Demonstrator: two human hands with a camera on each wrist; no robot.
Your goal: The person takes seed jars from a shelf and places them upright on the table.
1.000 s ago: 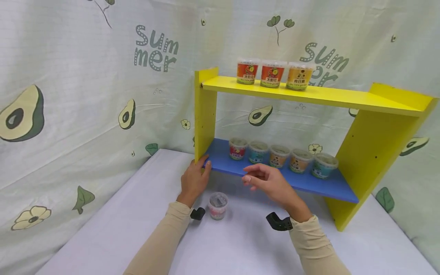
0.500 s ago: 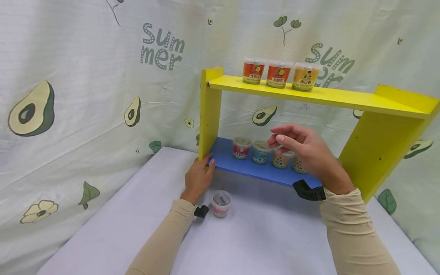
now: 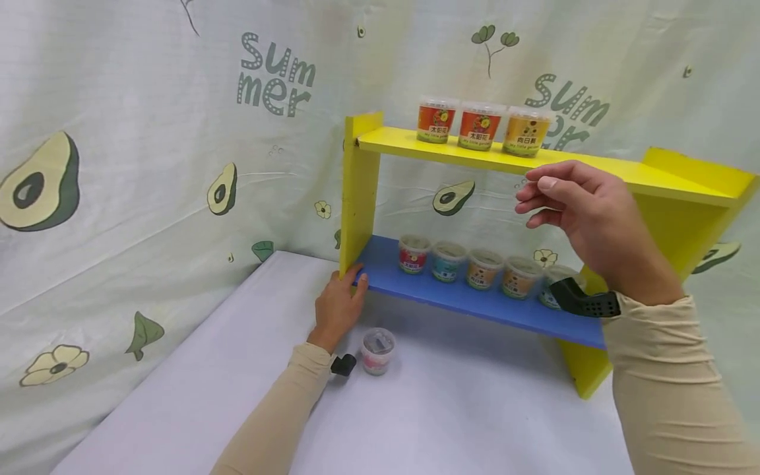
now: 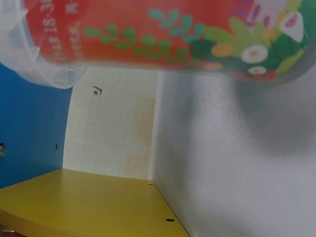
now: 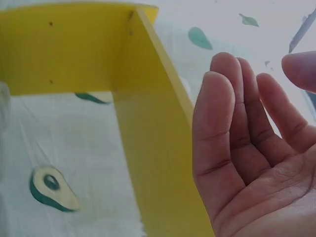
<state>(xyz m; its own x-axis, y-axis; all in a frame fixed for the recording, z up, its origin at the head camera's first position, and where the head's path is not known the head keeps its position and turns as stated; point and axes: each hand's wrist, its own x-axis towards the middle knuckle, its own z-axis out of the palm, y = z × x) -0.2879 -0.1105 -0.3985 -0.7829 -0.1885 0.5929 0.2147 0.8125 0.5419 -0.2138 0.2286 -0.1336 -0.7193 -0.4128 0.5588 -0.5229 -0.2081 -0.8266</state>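
Observation:
My left hand (image 3: pixel 350 282) rests with its fingers against the left front corner of the blue lower shelf (image 3: pixel 380 274), by the yellow upright (image 3: pixel 356 198). A small lidded cup (image 3: pixel 377 351) stands on the table next to that wrist. The left wrist view shows this cup (image 4: pixel 163 34) close up, with a red flowered label. My right hand (image 3: pixel 534 196) hovers empty, fingers loosely bent, in front of the yellow top shelf (image 3: pixel 594 169), just below the yellow-labelled cup (image 3: pixel 525 131). Its bare palm (image 5: pixel 247 163) fills the right wrist view.
Two red-labelled cups (image 3: pixel 435 120) (image 3: pixel 479 125) stand beside the yellow one on the top shelf. Several small cups (image 3: pixel 448 261) line the blue shelf. A white table (image 3: pixel 463 409) lies in front. Avocado-print cloth (image 3: pixel 148 165) hangs behind and to the left.
My right hand has risen from in front of the blue shelf to the top shelf's height and moved right. The left hand has stayed on the shelf corner.

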